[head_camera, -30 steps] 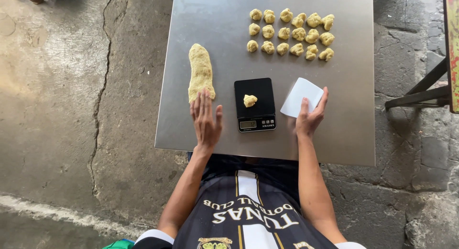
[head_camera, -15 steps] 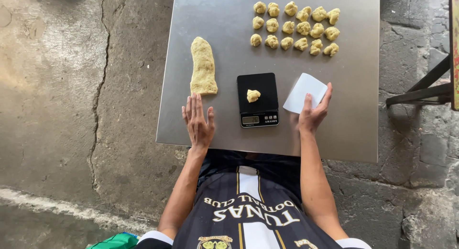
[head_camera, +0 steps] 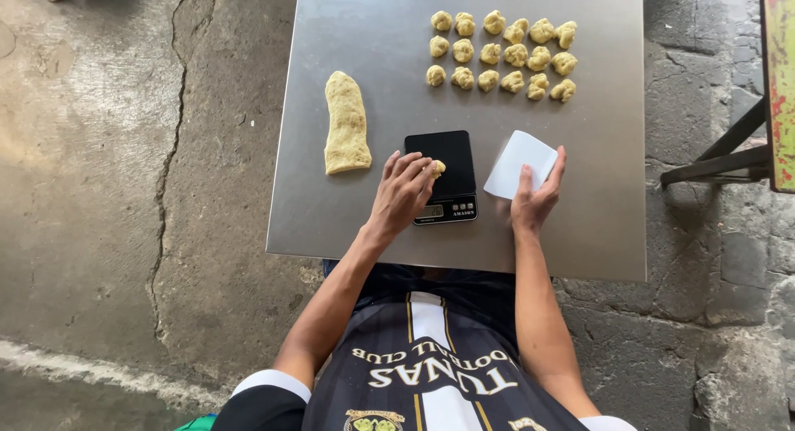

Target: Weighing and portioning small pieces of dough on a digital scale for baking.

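Reaching in, the left hand (head_camera: 403,191) has moved onto the black scale (head_camera: 440,176), and its fingers seem to pinch the small dough piece (head_camera: 438,168) there. The right hand (head_camera: 536,201) still holds the white scraper (head_camera: 520,163), fingers spread. On the grey metal surface (head_camera: 373,17), the dough log (head_camera: 346,123) lies at nine o'clock from the scale and the dough balls (head_camera: 500,54) at one o'clock. Cracked stone floor (head_camera: 124,149) lies around.

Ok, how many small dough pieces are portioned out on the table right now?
19: eighteen small dough pieces in three rows of six at the table's far right, and one piece on the black scale, partly covered by the left hand.
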